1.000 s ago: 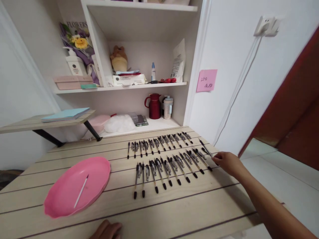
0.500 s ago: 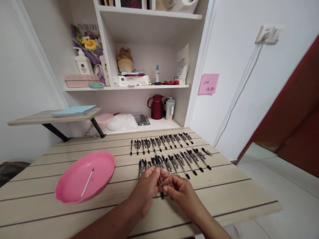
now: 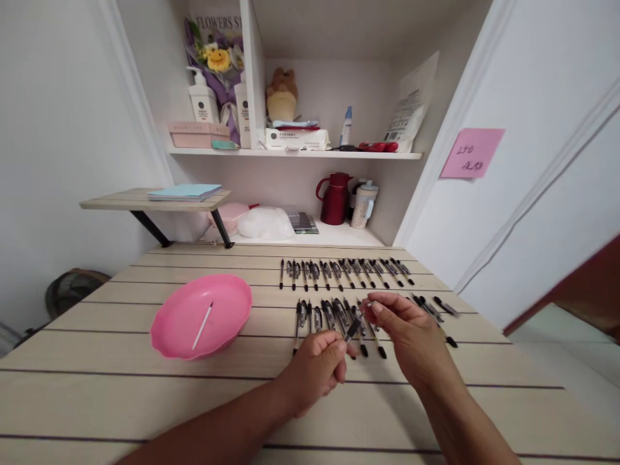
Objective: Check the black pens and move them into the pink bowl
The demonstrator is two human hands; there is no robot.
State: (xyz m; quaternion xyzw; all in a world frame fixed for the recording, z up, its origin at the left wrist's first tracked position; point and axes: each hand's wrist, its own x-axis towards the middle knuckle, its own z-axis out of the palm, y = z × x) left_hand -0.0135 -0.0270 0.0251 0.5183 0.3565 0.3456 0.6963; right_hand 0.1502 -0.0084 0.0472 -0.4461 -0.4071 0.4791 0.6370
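Both my hands hold one black pen (image 3: 352, 329) a little above the wooden table (image 3: 145, 400). My left hand (image 3: 317, 368) pinches its lower end; my right hand (image 3: 411, 339) pinches the upper end near the clear tip. Two rows of several black pens (image 3: 339, 271) lie side by side on the table just beyond my hands. To the left stands a pink oval tray (image 3: 201, 315) with a thin white refill stick (image 3: 202, 325) lying in it.
Behind the table is a white shelf unit with a dark red jug (image 3: 335, 198), a white cup (image 3: 363, 205), bottles and a bouquet. A small raised shelf (image 3: 150, 200) carries a blue booklet. A pink sticky note (image 3: 471, 152) hangs on the right wall.
The camera has swung left and down. My right hand came back from the far right end of the pen row, my left rose from the table edge, and both now hold a pen.
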